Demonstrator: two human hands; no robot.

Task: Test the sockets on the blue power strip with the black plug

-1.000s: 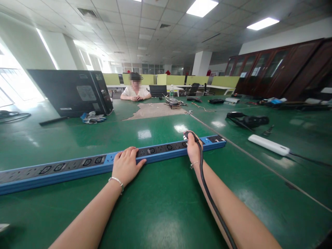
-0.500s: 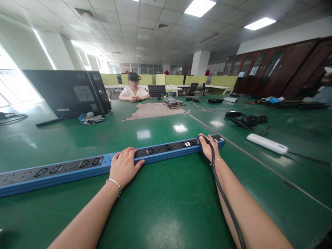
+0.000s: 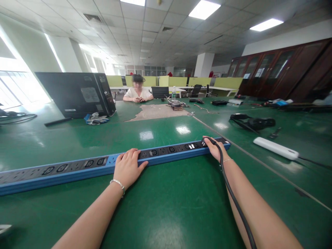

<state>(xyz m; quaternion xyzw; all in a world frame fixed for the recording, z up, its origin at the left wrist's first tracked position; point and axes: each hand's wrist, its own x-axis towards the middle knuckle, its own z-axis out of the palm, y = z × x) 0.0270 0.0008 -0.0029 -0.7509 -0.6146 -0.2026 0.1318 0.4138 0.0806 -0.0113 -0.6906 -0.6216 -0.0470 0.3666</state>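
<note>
A long blue power strip (image 3: 166, 159) with black sockets lies across the green table in front of me. My left hand (image 3: 128, 166) holds it near the middle, fingers over the top and thumb along the near side. Close to its right end, my right hand (image 3: 214, 150) grips a black plug (image 3: 204, 141) at the sockets. Whether the prongs sit in a socket, I cannot tell. From the plug a thick black cable (image 3: 234, 197) runs back over my right wrist and along the forearm.
A white adapter-like bar (image 3: 276, 148) with a cord and a black strapped object (image 3: 252, 121) lie right. Far left stand a black computer case (image 3: 75, 95) and gloves (image 3: 95, 119). Across the table (image 3: 171, 200) sits a person (image 3: 138, 93), near a bottle (image 3: 174, 92).
The view has shifted slightly, so everything appears a little further right. My right fingers have drawn in around the plug, and more of it shows. My left hand stays on the power strip.
</note>
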